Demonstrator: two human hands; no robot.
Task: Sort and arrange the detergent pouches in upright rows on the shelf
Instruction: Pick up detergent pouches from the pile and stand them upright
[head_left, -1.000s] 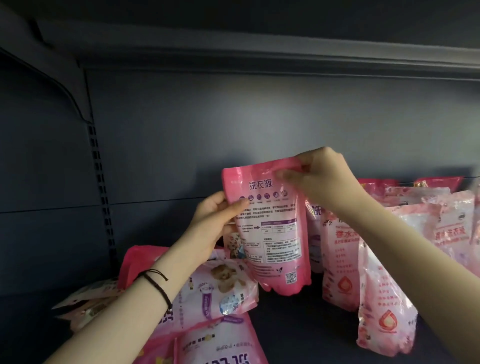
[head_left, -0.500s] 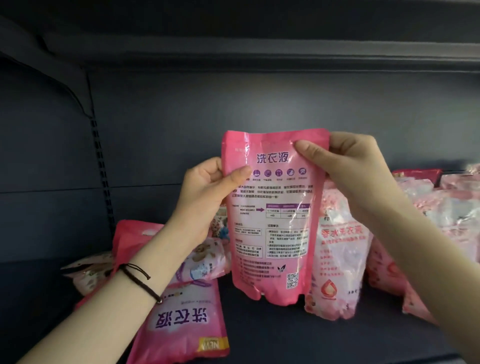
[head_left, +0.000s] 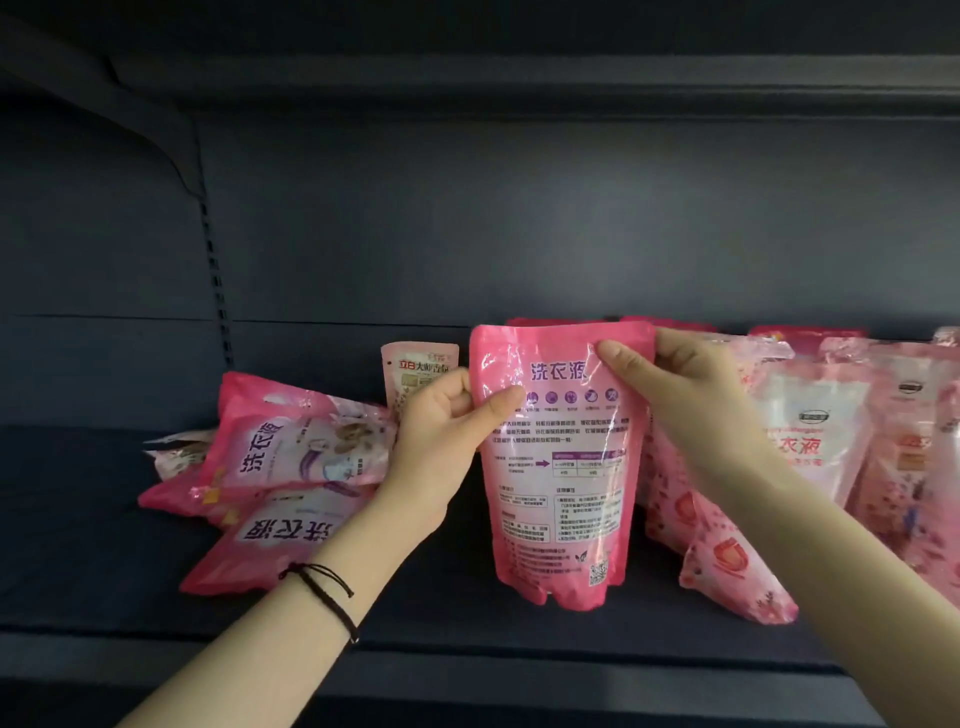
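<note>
The left hand (head_left: 441, 447) and right hand (head_left: 691, 395) each pinch a top corner of one glossy pink plastic detergent pouch (head_left: 561, 499), likely so it hangs upright over the dark shelf board (head_left: 467, 639). Whether its base touches I cannot tell. Left of the grip lie three toppled pink pouches (head_left: 296, 447). To the right stand at least four upright pink pouches (head_left: 815, 441).
</note>
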